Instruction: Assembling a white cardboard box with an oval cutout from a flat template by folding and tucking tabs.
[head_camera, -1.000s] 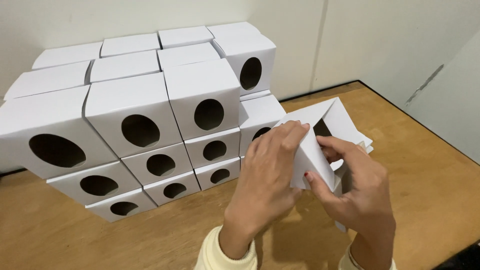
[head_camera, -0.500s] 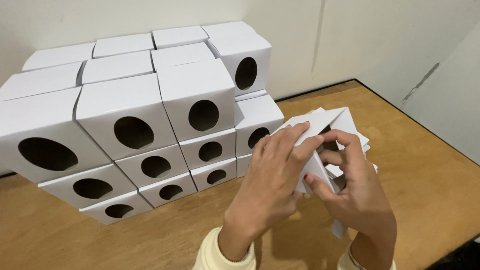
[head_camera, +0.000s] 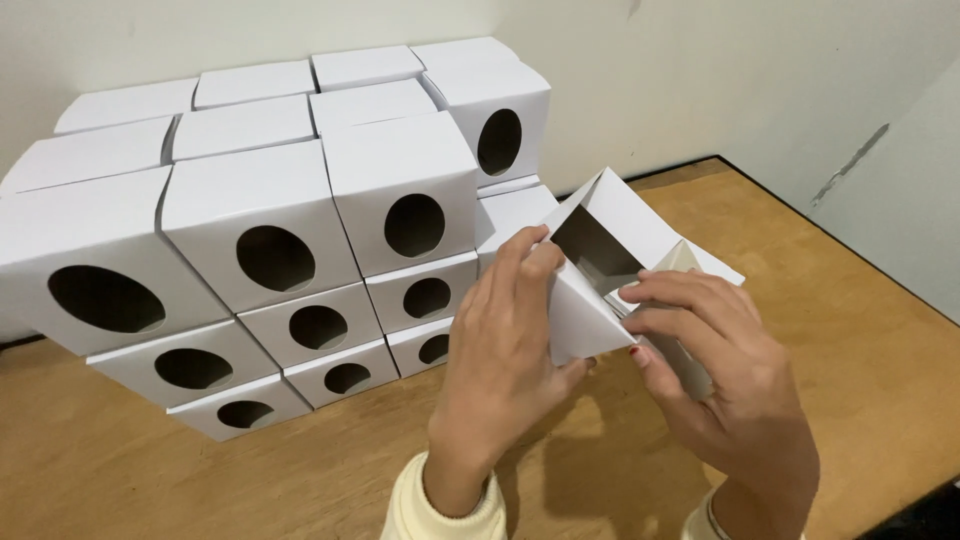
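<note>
Now, left hand (head_camera: 505, 340): fingers bent round the near left side of a half-folded white carton (head_camera: 600, 265), thumb under its lower flap, gripping it.
Right hand (head_camera: 725, 375): fingers curled over the carton's right side, pinching a flap, gripping it too.
Carton: held between both hands above the worktop (head_camera: 860, 330), open mouth facing up and away, flaps spread.
Stack of boxes (head_camera: 270, 240): white, each with an oval hole in front, piled in rows just left of the hands, against the wall (head_camera: 700, 70).
Worktop: brown wood.
</note>
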